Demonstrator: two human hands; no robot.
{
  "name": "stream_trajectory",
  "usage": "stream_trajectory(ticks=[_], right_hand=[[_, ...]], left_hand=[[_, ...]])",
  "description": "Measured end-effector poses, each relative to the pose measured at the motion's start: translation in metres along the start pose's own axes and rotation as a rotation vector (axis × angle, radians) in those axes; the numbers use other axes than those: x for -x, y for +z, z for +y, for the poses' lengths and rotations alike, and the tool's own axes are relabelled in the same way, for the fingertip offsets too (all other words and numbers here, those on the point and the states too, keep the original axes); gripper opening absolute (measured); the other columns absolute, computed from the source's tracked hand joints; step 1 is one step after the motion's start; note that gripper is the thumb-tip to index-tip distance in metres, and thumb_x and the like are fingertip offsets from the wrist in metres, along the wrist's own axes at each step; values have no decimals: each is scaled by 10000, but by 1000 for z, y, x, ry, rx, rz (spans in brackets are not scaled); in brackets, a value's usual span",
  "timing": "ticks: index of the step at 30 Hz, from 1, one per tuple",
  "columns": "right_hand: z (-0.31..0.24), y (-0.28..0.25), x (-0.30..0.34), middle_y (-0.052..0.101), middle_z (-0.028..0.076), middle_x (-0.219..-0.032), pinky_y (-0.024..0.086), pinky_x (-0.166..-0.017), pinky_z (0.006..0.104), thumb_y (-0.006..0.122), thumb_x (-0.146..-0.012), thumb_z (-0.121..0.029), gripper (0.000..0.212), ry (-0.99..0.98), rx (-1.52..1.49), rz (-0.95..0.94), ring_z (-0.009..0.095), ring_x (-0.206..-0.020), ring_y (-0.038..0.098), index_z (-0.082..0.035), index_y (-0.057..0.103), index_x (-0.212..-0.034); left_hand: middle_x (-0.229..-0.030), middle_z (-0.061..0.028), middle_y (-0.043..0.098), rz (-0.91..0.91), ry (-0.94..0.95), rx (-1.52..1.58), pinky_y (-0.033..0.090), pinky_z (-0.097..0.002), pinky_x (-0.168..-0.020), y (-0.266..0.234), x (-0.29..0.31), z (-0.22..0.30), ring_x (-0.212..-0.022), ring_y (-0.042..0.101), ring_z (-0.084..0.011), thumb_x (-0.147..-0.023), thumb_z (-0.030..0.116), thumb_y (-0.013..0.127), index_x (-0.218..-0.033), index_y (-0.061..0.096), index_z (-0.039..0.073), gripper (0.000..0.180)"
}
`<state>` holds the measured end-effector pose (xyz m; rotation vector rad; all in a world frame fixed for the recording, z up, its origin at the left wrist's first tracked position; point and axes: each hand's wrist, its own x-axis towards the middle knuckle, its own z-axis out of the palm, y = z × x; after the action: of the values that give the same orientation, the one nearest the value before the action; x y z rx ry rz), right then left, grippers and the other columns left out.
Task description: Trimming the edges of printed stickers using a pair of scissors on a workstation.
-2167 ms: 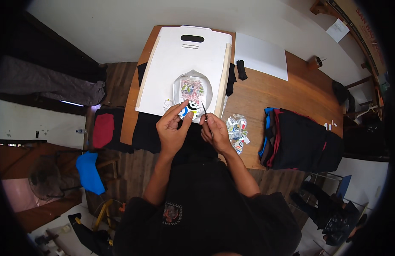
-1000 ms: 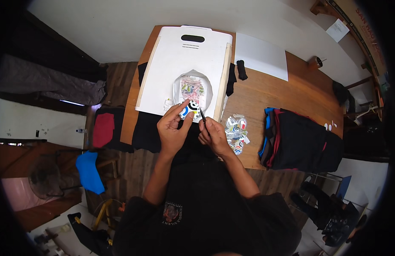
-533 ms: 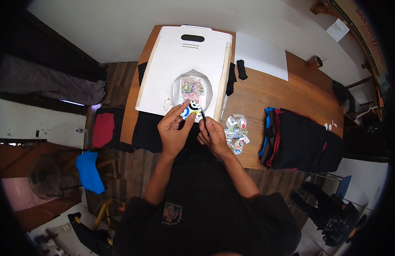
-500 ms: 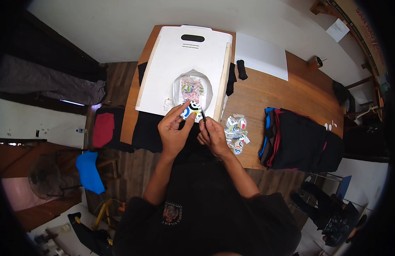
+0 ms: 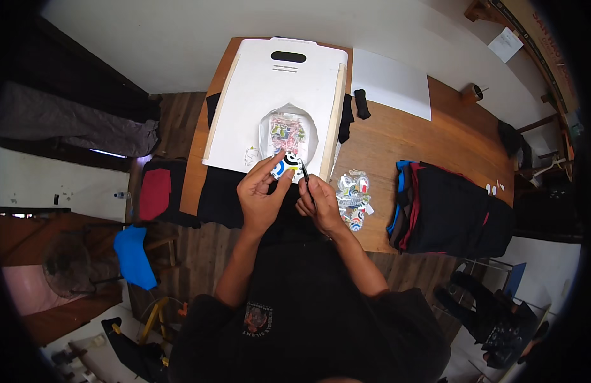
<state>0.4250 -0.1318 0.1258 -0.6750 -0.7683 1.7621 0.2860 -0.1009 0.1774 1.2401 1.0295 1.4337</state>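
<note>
1. Patterned piece (image 5: pixel 287 165), one: white with blue, black and yellow, positioned over the near side of the opening (image 5: pixel 313 143) in the white panel (image 5: pixel 244 96); pinched between thumb and fingers of my left hand (image 5: pixel 258 196).
2. Slim dark tool (image 5: pixel 305 171), one: exact kind too small to tell; gripped in my right hand (image 5: pixel 321 203), tip at the piece's right edge.
3. Printed packet (image 5: pixel 287 133), red, green and white: seen within the panel's opening.
4. Printed pieces (image 5: pixel 354 201), group: on the counter (image 5: pixel 378 137), just right of the panel.
5. White sheet (image 5: pixel 391 83): flat, right of the panel's far half.
6. Folded garments (image 5: pixel 452 210), stacked, black uppermost: well right of the panel.
</note>
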Motion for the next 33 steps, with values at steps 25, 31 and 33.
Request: stream_trajectory(ticks=[25,31,33], right_hand=[[0,-1,2,300,-52,-534,232,-460,240,385,-1078,-411,386,14,-27,8,59,-424,241,-61,493,-956],[-1,-2,2,298,-51,-534,230,-460,241,390,-1079,-403,384,11,-6,-11,59,-425,243,-56,495,-950],[0,-2,1,297,-51,-533,230,-460,241,395,-1078,-402,383,17,-11,-6,59,-425,243,-56,496,-948]], left_hand=[[-986,-81,637,-17,5,-1,472,-188,-769,-5,-2,-5,-910,594,-84,-883,-127,657,-1162,675,-94,282],[-984,-79,635,-23,34,-8,473,-197,-783,-4,-2,-3,-914,593,-91,-883,-134,648,-1194,659,-101,312],[-981,-77,635,-24,53,-5,475,-200,-784,-1,-3,4,-913,593,-94,-882,-135,649,-1213,648,-102,332]])
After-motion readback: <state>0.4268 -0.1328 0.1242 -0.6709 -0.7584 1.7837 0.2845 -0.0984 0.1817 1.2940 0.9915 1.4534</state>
